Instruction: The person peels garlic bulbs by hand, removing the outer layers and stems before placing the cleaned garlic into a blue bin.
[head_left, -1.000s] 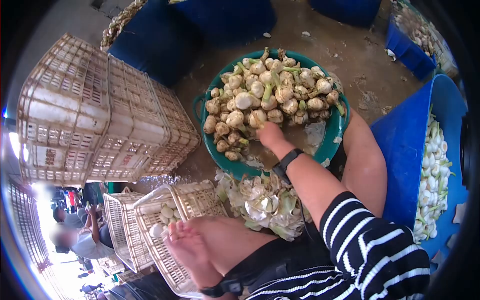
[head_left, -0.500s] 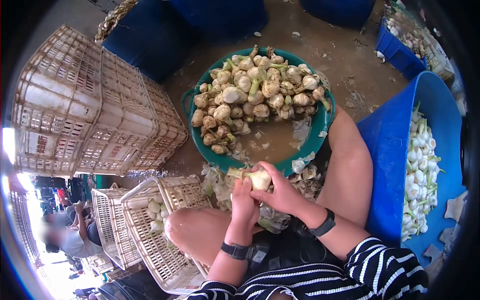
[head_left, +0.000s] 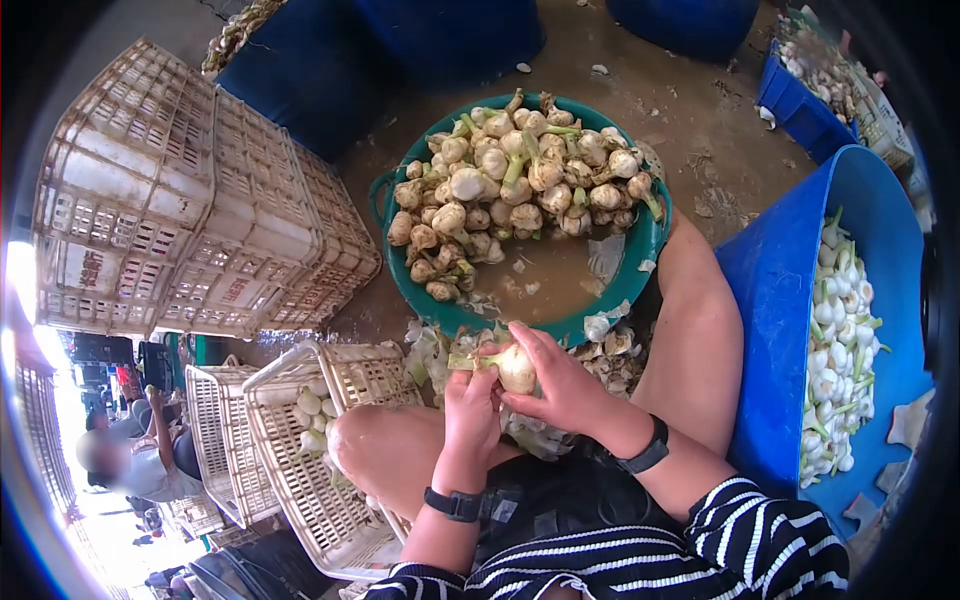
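Between my hands, just off the near rim of the green basin, is a pale garlic bulb (head_left: 517,371) with its stem pointing left. My right hand (head_left: 562,378) wraps round the bulb from the right. On the stem side, my left hand (head_left: 473,398) pinches the stem and loose skin, its fingertips partly hidden. The green basin (head_left: 398,290) holds a heap of dirty garlic bulbs (head_left: 530,170) with some brownish water at its near side. Peeled skins (head_left: 432,362) lie below the basin, around my hands.
A blue tub (head_left: 770,270) of cleaned garlic (head_left: 842,340) stands at the right. Stacked white crates (head_left: 130,190) rise at the left. A white basket (head_left: 290,440) with some garlic is beside my knee. Another person (head_left: 150,455) sits at far left; blue bins (head_left: 310,80) stand behind.
My left hand has shifted slightly left and down along the stem. More of the bulb's round side now shows in my right hand. The camera view has shifted a little.
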